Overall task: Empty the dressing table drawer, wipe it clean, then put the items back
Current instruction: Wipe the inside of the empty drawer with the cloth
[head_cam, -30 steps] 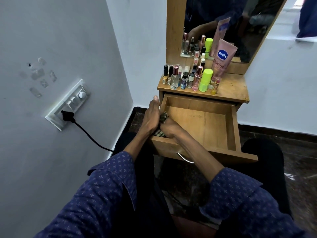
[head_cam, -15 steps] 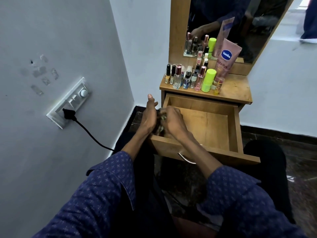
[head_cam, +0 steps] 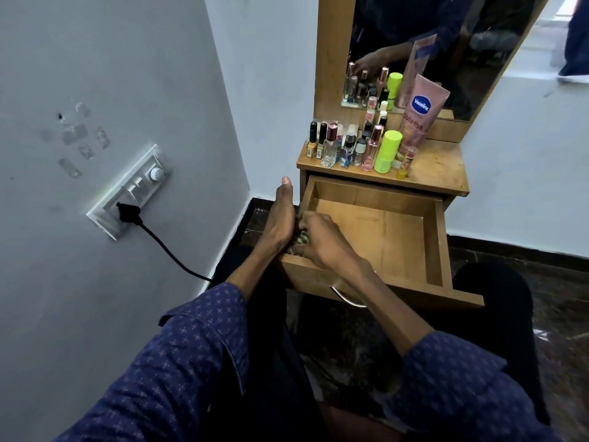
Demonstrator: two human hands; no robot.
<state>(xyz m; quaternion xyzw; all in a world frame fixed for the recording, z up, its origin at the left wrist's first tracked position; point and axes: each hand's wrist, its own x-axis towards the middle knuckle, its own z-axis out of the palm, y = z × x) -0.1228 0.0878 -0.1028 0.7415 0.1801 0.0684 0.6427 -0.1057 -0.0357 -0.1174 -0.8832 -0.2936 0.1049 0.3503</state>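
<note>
The wooden drawer [head_cam: 398,237] of the dressing table is pulled out and its bottom is bare. At its front left corner my right hand [head_cam: 322,240] grips a bunched checked cloth [head_cam: 301,239], most of it hidden between my hands. My left hand [head_cam: 280,215] lies against the drawer's left side with straight fingers, touching the cloth. Perfume and nail polish bottles [head_cam: 350,148], a lime green bottle [head_cam: 387,151] and a pink Vaseline tube [head_cam: 420,113] stand on the table top [head_cam: 439,167].
A mirror [head_cam: 446,43] rises behind the bottles. A grey wall on the left carries a switch panel [head_cam: 134,189] with a black plug and cable [head_cam: 159,240]. The metal drawer handle [head_cam: 347,299] sticks out over my dark-clothed lap. The floor is dark tile.
My right hand has moved with the cloth from the drawer's front edge a little further in along the left side. My left hand has straightened and slid forward beside the drawer.
</note>
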